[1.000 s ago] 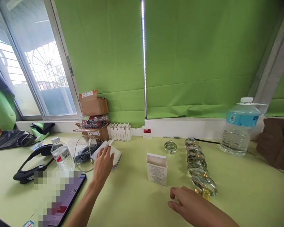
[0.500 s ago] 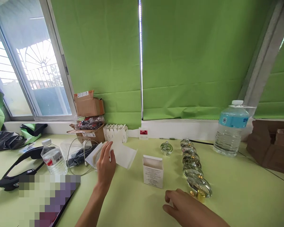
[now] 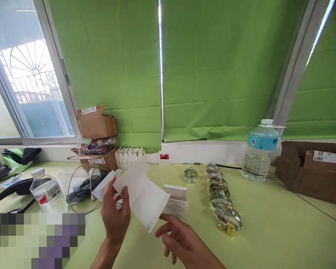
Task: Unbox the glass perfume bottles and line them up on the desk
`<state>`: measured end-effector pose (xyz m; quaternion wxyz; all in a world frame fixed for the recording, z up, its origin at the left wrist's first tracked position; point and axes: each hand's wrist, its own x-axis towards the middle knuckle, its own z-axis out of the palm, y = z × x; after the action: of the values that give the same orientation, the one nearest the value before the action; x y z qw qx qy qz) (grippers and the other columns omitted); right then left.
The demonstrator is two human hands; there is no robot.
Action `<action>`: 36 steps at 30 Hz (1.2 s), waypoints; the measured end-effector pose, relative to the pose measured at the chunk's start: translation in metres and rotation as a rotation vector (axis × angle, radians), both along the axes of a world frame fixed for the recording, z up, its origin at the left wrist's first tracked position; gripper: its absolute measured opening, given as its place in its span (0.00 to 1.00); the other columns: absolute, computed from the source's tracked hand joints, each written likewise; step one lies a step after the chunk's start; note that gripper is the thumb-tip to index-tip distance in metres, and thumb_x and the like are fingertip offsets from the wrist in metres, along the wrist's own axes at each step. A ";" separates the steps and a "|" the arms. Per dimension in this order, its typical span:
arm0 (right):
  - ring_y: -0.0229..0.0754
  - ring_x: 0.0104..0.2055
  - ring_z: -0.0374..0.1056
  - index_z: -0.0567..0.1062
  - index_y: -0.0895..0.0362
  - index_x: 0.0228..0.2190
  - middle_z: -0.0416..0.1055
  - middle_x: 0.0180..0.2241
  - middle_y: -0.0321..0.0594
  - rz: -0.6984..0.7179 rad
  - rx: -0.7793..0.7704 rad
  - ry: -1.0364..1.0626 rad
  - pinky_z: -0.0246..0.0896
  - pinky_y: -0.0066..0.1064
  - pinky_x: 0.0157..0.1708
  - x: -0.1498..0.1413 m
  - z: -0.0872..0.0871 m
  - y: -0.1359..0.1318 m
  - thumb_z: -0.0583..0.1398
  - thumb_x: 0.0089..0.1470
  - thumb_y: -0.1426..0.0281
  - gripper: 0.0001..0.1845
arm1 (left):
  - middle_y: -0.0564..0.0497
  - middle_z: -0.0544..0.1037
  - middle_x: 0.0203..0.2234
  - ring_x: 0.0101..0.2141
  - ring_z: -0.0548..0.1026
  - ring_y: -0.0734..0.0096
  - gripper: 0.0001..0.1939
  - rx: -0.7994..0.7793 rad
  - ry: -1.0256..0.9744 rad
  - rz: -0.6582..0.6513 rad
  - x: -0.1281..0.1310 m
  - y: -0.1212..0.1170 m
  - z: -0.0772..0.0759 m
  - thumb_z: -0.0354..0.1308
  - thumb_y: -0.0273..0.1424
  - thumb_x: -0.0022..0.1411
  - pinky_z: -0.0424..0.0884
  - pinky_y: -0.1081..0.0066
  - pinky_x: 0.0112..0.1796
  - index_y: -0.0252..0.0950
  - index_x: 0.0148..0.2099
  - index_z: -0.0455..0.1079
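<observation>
My left hand (image 3: 116, 211) pinches a folded white paper sheet (image 3: 145, 198) by its left part, raised above the table. Behind that hand lies a stack of white papers (image 3: 103, 185), partly covered. My right hand (image 3: 183, 241) is near the sheet's lower right corner, fingers apart and holding nothing; whether a fingertip touches the sheet I cannot tell. Just beyond it stands an upright white box (image 3: 179, 207) with an open top and small print, partly hidden by sheet and hand. To the right, several glass bottles (image 3: 220, 192) form a row, with a gold cap (image 3: 230, 229) at the near end.
A single glass bottle (image 3: 190, 174) stands behind the white box. Several small white boxes (image 3: 128, 158) line up beside stacked cardboard boxes (image 3: 96, 125). A small water bottle (image 3: 49, 192) and a cable (image 3: 70, 186) are left; a large water jug (image 3: 260, 153) and brown carton (image 3: 310, 179) are right.
My left hand has lifted the white sheet off the stack and brought it rightward. My right hand has moved left toward it, its fingers spreading. The camera view has turned right.
</observation>
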<state>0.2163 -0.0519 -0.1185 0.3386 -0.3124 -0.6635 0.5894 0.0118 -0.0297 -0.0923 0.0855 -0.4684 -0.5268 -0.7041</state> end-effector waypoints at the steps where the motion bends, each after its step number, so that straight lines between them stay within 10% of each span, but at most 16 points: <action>1: 0.38 0.29 0.67 0.65 0.52 0.54 0.69 0.40 0.44 -0.003 -0.003 0.079 0.62 0.27 0.23 -0.003 -0.002 0.000 0.59 0.52 0.48 0.33 | 0.44 0.73 0.45 0.40 0.75 0.67 0.26 0.014 0.003 -0.013 0.005 -0.002 -0.002 0.57 0.36 0.61 0.77 0.72 0.32 0.40 0.61 0.59; 7: 0.37 0.26 0.66 0.70 0.56 0.48 0.69 0.31 0.41 -0.098 -0.024 0.292 0.60 0.26 0.20 -0.001 0.005 0.002 0.59 0.55 0.52 0.26 | 0.42 0.74 0.44 0.41 0.75 0.63 0.25 0.178 0.239 0.052 0.017 -0.013 -0.012 0.57 0.28 0.60 0.75 0.68 0.36 0.36 0.60 0.61; 11: 0.37 0.26 0.67 0.71 0.57 0.47 0.71 0.32 0.43 -0.125 -0.040 0.339 0.61 0.26 0.20 0.007 0.018 0.004 0.61 0.54 0.55 0.25 | 0.42 0.72 0.47 0.47 0.71 0.58 0.20 0.163 0.377 -0.200 0.019 -0.021 -0.010 0.54 0.31 0.63 0.73 0.64 0.38 0.40 0.57 0.65; 16: 0.38 0.26 0.68 0.72 0.57 0.47 0.71 0.33 0.42 -0.163 -0.042 0.350 0.63 0.26 0.19 0.016 0.031 0.006 0.63 0.53 0.56 0.24 | 0.39 0.61 0.60 0.56 0.63 0.43 0.38 0.040 0.142 -0.571 0.038 -0.029 -0.002 0.40 0.61 0.57 0.73 0.62 0.35 0.38 0.53 0.69; 24: 0.37 0.26 0.67 0.76 0.57 0.45 0.72 0.32 0.41 -0.118 0.030 0.272 0.68 0.28 0.22 0.027 0.039 0.014 0.63 0.53 0.59 0.20 | 0.45 0.78 0.45 0.37 0.77 0.62 0.30 -0.487 -0.371 -0.901 0.041 -0.017 0.003 0.59 0.45 0.58 0.70 0.73 0.31 0.39 0.58 0.62; 36: 0.34 0.23 0.60 0.72 0.55 0.50 0.66 0.25 0.35 -0.267 0.178 -0.009 0.56 0.22 0.17 0.040 0.045 0.013 0.59 0.56 0.56 0.24 | 0.41 0.79 0.42 0.38 0.78 0.58 0.25 -0.660 -0.441 -1.136 0.039 -0.013 0.006 0.64 0.42 0.54 0.74 0.68 0.32 0.36 0.51 0.67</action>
<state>0.2562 -0.0390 -0.0733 0.4373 -0.3694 -0.6673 0.4764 0.0513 -0.0430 -0.0861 -0.5523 -0.5191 -0.3917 -0.5216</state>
